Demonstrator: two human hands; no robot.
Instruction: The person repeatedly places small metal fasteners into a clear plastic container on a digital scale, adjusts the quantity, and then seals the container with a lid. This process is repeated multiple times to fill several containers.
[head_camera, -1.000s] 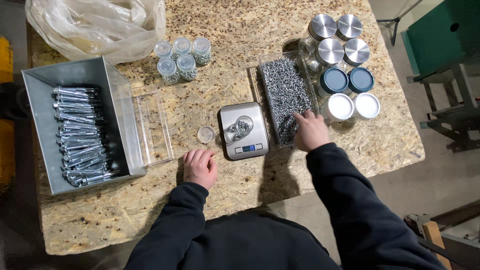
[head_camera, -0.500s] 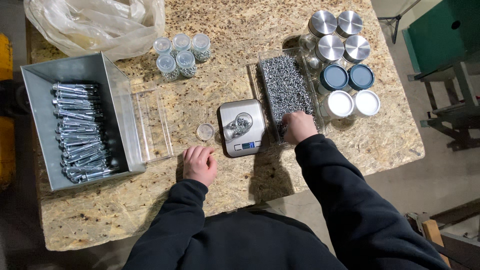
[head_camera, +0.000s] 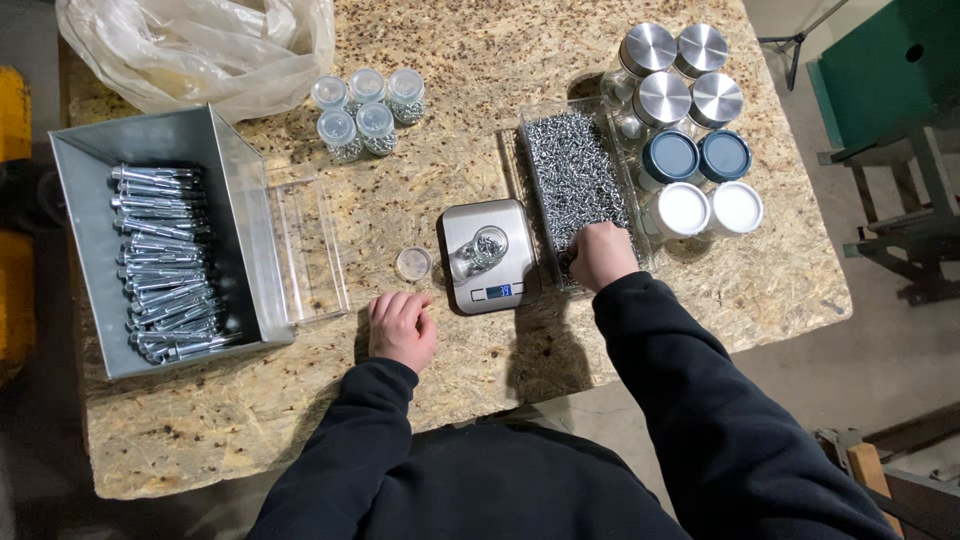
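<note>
My right hand (head_camera: 600, 254) is curled into the near end of a clear tray (head_camera: 578, 180) full of small silver screws, fingers closed among them. Left of it a small silver kitchen scale (head_camera: 490, 256) carries a small clear jar (head_camera: 487, 245) with some screws in it. The jar's round lid (head_camera: 413, 263) lies on the board to the left of the scale. My left hand (head_camera: 401, 327) rests flat on the table (head_camera: 480, 80) near the front edge, below the lid, holding nothing.
A grey metal bin (head_camera: 160, 240) of long bolts stands at the left, with an empty clear tray (head_camera: 310, 245) beside it. Several small filled jars (head_camera: 365, 110) sit at the back. Larger lidded jars (head_camera: 690, 130) stand at the right. A crumpled plastic bag (head_camera: 200, 45) lies back left.
My right hand has drawn back along the screw tray toward its near end and closed into the screws. My left hand has stayed in place.
</note>
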